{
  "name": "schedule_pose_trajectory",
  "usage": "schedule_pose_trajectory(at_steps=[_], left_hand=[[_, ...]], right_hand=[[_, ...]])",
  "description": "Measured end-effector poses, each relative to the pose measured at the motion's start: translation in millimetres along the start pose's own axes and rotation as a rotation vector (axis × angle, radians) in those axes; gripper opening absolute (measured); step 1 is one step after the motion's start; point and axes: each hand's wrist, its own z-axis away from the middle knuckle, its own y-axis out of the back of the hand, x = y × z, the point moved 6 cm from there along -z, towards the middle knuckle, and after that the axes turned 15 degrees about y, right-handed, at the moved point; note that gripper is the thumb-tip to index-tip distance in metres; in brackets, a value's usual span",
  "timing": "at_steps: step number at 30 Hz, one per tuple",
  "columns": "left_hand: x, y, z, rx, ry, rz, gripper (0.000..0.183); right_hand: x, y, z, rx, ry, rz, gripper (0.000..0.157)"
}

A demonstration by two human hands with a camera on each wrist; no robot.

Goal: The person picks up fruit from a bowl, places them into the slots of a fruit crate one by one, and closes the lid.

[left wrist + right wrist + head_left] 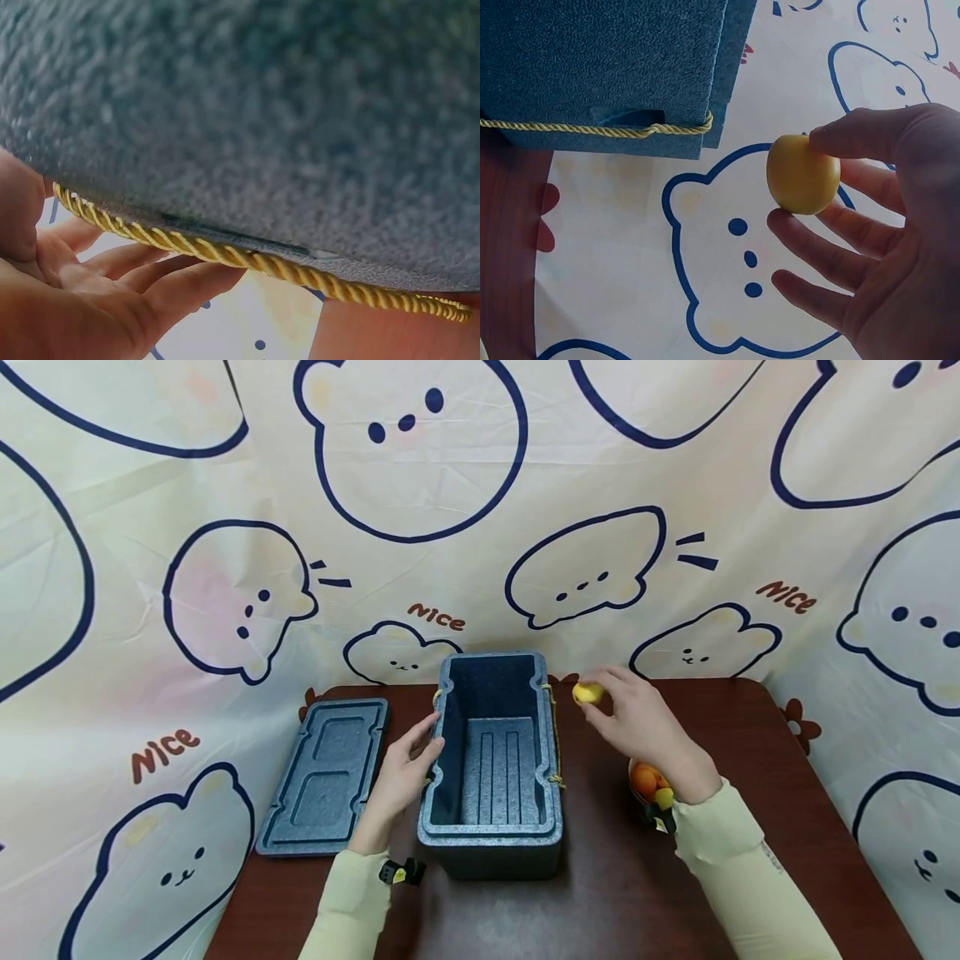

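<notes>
A deep blue-grey foam box point(489, 841) stands uncovered on the table, its visible floor bare and ribbed. My left hand point(401, 774) rests against the box's left side with fingers extended; in the left wrist view the fingers point(187, 289) lie beside a twisted yellow rope point(277, 268) strung along that wall. To the right of the box, my right hand point(637, 714) is raised and pinches a small round yellow fruit point(799, 176) between thumb and fingers. The fruit is apart from the box.
The matching flat lid point(322, 781) lies left of the box. A bowl of orange and yellow fruit point(647, 779) sits under my right wrist, partly hidden by it. Behind the dark wooden table point(757, 793) hangs a cloth point(465, 568) printed with cartoon animals.
</notes>
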Motion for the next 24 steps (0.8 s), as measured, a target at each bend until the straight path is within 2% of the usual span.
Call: schedule_pose_trajectory(at_steps=[6,13,24], left_hand=[[-1.2,0.3,-1.9,-0.033,0.015,0.041,0.050],[-0.3,0.5,-1.4,-0.021,-0.004,0.042,0.049],[3.6,1.1,2.6,-0.014,0.016,0.043,0.049]], right_hand=[[-1.8,-9.6,-7.7,-0.032,0.014,-0.043,0.033],[-11.7,-14.7,-23.2,-0.064,0.048,-0.050,0.035],[-25.2,-25.6,-46.0,-0.091,0.142,-0.081,0.033]])
